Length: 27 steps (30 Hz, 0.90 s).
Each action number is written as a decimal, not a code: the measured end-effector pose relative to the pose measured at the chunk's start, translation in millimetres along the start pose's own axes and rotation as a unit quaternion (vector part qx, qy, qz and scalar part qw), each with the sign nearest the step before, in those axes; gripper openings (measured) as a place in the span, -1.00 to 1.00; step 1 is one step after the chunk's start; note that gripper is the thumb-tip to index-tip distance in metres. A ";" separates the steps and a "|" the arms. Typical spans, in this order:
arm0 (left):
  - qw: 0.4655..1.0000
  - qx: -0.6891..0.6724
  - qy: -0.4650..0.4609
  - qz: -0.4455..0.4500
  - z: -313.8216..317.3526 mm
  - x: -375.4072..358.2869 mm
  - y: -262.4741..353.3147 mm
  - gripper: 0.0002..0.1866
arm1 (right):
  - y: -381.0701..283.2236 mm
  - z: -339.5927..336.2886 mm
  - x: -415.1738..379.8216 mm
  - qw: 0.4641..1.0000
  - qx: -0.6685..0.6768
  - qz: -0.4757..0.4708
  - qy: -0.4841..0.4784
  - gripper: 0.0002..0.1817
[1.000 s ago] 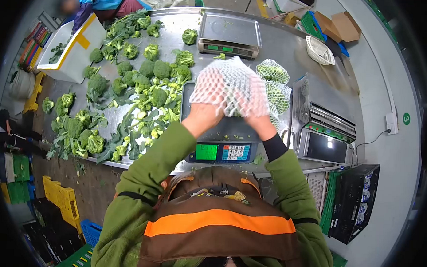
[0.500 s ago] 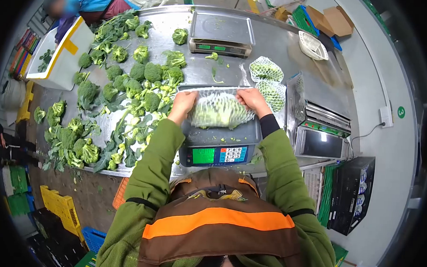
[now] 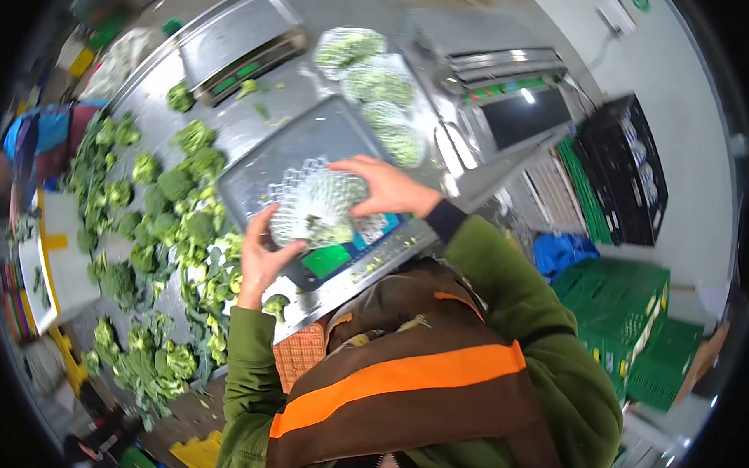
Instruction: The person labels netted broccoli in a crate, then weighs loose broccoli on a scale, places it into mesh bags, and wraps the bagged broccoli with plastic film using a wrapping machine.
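Note:
A white foam net with broccoli in it (image 3: 313, 207) lies over the front of the grey weighing scale (image 3: 270, 156). My left hand (image 3: 262, 259) holds its left end, with thumb and fingers apart around it. On the other side my right hand (image 3: 388, 189) grips the net's right end, its fingertips on the mesh. The scale's green display (image 3: 326, 261) shows just below the bundle, and the net and my right hand partly cover its keypad. A small broccoli floret (image 3: 276, 306) lies by my left wrist.
Loose broccoli heads (image 3: 176, 185) and leaves spread over the left of the metal table. Netted broccoli packs (image 3: 380, 84) lie beyond the scale. A second scale (image 3: 241, 39) stands at the back, a wrapping machine (image 3: 512, 82) at right. A person (image 3: 43, 144) is at far left.
My view has turned, so the table appears tilted. Both hands have shifted from the net's upper edge to its two ends, and the bundle looks more gathered.

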<state>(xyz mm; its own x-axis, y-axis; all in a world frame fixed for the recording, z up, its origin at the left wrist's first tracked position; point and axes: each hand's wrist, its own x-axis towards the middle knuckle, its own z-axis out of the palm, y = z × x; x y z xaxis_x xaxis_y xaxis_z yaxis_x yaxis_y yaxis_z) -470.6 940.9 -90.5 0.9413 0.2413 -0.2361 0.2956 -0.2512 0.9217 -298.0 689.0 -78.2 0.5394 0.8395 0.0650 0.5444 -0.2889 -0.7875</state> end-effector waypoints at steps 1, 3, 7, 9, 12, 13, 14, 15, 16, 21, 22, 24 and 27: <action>0.999 -0.025 0.014 -0.018 4.1 3.9 9.5 -0.18 | 0.4 0.6 -0.9 0.999 0.028 0.023 0.009 -0.15; 0.994 -0.102 0.027 0.010 11.4 5.2 23.7 -0.29 | 2.9 -6.3 -20.8 0.999 0.023 0.046 0.012 -0.20; 0.993 -0.102 0.028 -0.051 71.3 -18.4 104.5 -0.53 | 23.5 -45.7 -100.7 0.963 0.256 0.071 -0.041 -0.21; 0.988 -0.130 0.048 -0.063 127.7 -20.7 113.4 -0.62 | 40.6 -61.5 -157.7 0.895 0.408 0.168 -0.063 -0.23; 0.981 -0.164 -0.029 -0.098 211.9 -7.6 130.1 -0.64 | 63.8 -85.5 -241.3 0.840 0.494 0.222 -0.038 -0.20; 0.981 -0.152 -0.058 -0.109 239.2 2.2 133.2 -0.67 | 68.9 -95.7 -266.8 0.846 0.486 0.217 -0.005 -0.17; 0.980 -0.154 -0.076 -0.097 266.2 10.4 137.1 -0.67 | 75.6 -105.9 -287.7 0.861 0.465 0.204 0.024 -0.05; 0.980 -0.155 -0.093 -0.085 291.3 18.9 140.4 -0.67 | 78.5 -115.8 -307.8 0.866 0.450 0.211 0.056 -0.05; 0.981 -0.126 -0.129 -0.074 310.1 30.8 142.0 -0.65 | 82.6 -125.6 -327.4 0.857 0.454 0.231 0.077 -0.05; 0.959 -0.124 -0.253 -0.037 380.1 70.5 204.2 -0.44 | 97.3 -165.2 -363.1 0.801 0.503 0.279 0.167 -0.05; 0.957 -0.120 -0.262 0.029 399.1 94.0 221.6 -0.40 | 101.8 -197.5 -353.7 0.790 0.513 0.278 0.191 -0.03; 0.960 -0.146 -0.239 0.022 410.3 118.6 247.0 -0.38 | 104.3 -229.0 -336.2 0.770 0.532 0.279 0.213 0.01; 0.968 -0.198 -0.142 0.069 419.9 174.5 264.9 -0.46 | 141.5 -273.0 -293.3 0.797 0.493 0.271 0.222 -0.04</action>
<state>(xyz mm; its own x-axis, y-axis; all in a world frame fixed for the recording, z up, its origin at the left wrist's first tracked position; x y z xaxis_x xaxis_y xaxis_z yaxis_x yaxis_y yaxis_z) -159.6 522.9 -16.8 0.9908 -0.0497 -0.1262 0.1317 0.1289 0.9829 -203.8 276.3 -41.3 0.8164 0.4069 -0.4097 -0.4963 0.1318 -0.8581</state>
